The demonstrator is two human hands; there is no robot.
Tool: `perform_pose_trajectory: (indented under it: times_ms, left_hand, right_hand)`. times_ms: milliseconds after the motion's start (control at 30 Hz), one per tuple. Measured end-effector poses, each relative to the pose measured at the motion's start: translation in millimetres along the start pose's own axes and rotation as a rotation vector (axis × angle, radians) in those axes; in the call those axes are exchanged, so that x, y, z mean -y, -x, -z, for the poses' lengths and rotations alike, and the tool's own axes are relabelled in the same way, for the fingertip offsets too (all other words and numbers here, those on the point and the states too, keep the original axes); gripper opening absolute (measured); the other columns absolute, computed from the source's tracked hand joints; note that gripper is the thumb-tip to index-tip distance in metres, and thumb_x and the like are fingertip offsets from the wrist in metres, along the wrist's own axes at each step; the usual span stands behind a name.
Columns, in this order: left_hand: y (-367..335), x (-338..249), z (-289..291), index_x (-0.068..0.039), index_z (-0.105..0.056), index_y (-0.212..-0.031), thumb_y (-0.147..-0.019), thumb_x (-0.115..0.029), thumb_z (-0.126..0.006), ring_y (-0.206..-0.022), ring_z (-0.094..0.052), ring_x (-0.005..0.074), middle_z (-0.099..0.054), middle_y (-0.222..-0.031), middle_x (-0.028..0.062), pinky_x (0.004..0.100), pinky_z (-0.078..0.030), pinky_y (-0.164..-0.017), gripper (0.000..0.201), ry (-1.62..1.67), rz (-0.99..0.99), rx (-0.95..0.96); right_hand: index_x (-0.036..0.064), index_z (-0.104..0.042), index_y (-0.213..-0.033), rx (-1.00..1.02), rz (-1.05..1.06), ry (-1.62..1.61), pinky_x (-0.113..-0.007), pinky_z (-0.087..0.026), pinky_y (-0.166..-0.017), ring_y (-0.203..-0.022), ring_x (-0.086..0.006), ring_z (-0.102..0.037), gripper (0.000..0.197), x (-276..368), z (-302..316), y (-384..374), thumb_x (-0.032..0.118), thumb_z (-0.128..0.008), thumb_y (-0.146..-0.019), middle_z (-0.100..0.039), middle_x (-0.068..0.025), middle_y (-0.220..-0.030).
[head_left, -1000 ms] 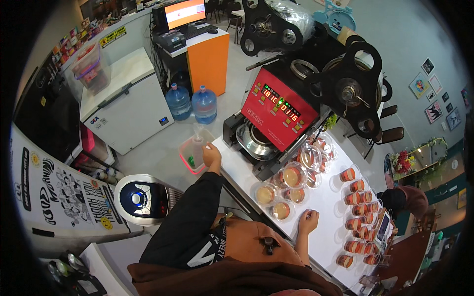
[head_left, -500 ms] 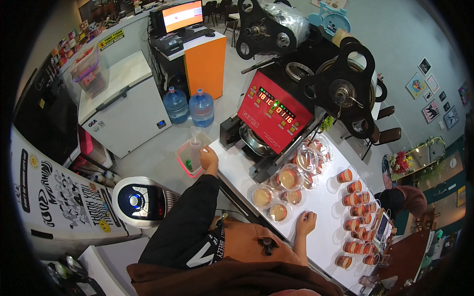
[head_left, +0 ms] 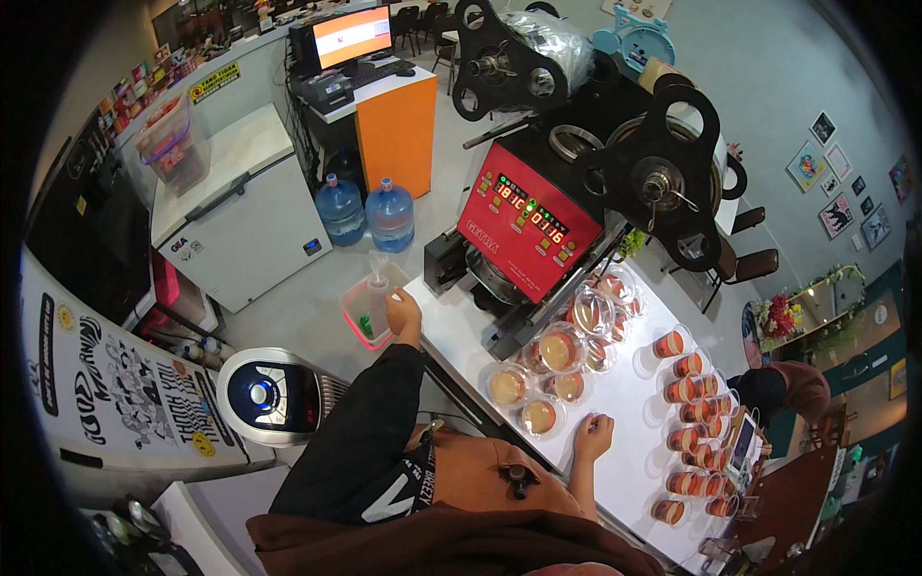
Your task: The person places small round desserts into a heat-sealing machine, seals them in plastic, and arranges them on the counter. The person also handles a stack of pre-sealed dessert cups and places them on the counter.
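Observation:
My left hand (head_left: 403,315) is closed at the table's left corner. Its fingers curl beside a clear plastic sleeve (head_left: 377,291) standing in a pink-rimmed bin (head_left: 357,326); what they hold, if anything, is hidden. My right hand (head_left: 594,437) rests on the white table with curled fingers, and I cannot make out anything inside them. Just beyond it, a cluster of clear cups with pale tops includes one cup (head_left: 544,417) closest to that hand. A red-fronted cup sealing machine (head_left: 523,226) with a lit display stands at the table's far end.
Rows of orange-filled cups (head_left: 683,440) line the table's right side, by a tablet (head_left: 744,440). Black film-roll holders (head_left: 663,182) top the machine. Left are a white chest freezer (head_left: 245,216), blue water bottles (head_left: 390,216) and a rounded white appliance (head_left: 269,396). A person (head_left: 783,389) bends at right.
The view has shifted slightly. My left hand stays by the sleeve and my right hand stays on the table, both still closed. No cup has visibly moved.

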State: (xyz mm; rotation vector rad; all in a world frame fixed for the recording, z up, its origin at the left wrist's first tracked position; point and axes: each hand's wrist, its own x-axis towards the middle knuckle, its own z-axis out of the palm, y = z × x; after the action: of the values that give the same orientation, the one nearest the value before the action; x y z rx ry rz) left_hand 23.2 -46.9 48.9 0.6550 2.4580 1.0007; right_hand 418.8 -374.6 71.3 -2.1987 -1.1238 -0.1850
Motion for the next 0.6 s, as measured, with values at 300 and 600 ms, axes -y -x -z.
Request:
perform_pose_trajectory:
  times_ms: [300,600]
  left_hand:
    - [1.0,-4.3,4.5,-0.007,-0.065,-0.113,-0.101,-0.053,-0.044,-0.102,-0.069,0.0487,-0.073,-0.108,0.0251,0.0607,-0.053,-0.085,0.051,0.013,0.045,0.034]
    - [-0.1,-0.1,-1.0,-0.008,-0.063,-0.112,-0.102,-0.055,-0.043,-0.092,-0.072,0.0482,-0.075,-0.098,0.0253,0.061,-0.054,-0.079,0.052,-0.03,0.007,-0.021]
  right_hand:
    - [0.0041,-0.057,-0.078,0.005,-0.014,-0.003,-0.044,-0.047,-0.062,-0.068,-0.0306,-0.057,0.021,2.0,1.3,0.1,0.013,-0.07,-0.091,-0.056,-0.0104,-0.082]
    - [0.0034,-0.056,-0.077,0.003,-0.01,-0.011,-0.043,-0.047,-0.063,-0.069,-0.0307,-0.056,0.022,4.2,2.8,-0.3,0.013,-0.07,-0.091,-0.056,-0.0111,-0.081]
